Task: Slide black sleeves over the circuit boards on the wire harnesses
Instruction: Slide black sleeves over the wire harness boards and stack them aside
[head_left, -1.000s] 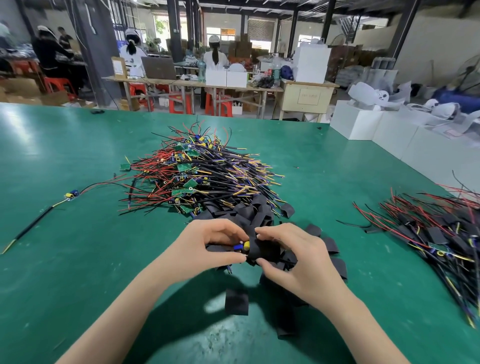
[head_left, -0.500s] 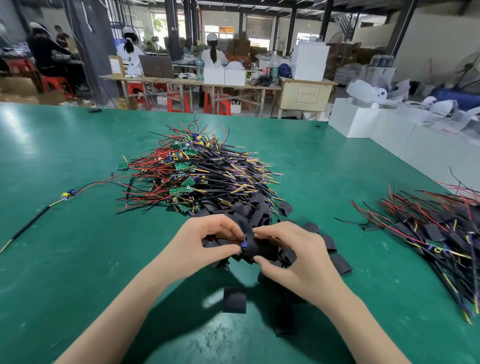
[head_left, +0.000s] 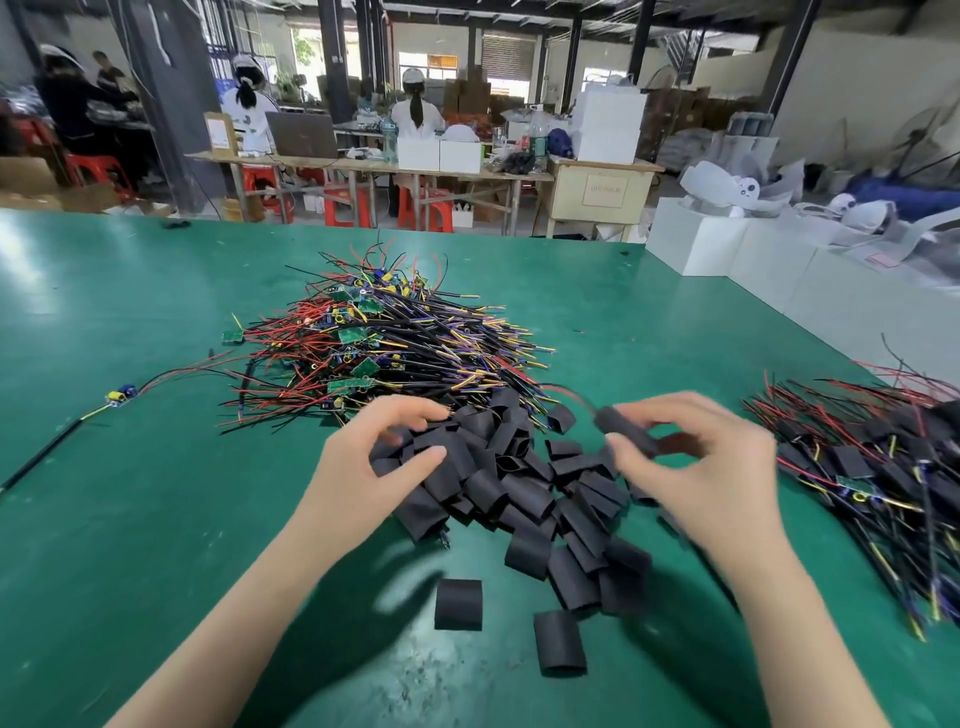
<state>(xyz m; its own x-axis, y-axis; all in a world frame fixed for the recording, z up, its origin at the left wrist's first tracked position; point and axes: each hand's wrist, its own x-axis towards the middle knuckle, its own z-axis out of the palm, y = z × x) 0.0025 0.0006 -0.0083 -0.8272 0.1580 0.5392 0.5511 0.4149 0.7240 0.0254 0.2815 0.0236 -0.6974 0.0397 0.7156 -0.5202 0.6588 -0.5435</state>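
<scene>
The right hand (head_left: 711, 467) is pinching a sleeved harness (head_left: 626, 431) between thumb and fingers, holding it above the green bench (head_left: 130, 519), its red wire trailing back toward the pile of unsleeved wire harnesses (head_left: 384, 353). The left hand (head_left: 374, 462) is hovering with fingers loosely curled and holding nothing, its fingertips touching the heap of black sleeves (head_left: 519, 483) lying between both hands. A stack of finished harnesses (head_left: 872, 467) is lying at the right, near the right hand.
</scene>
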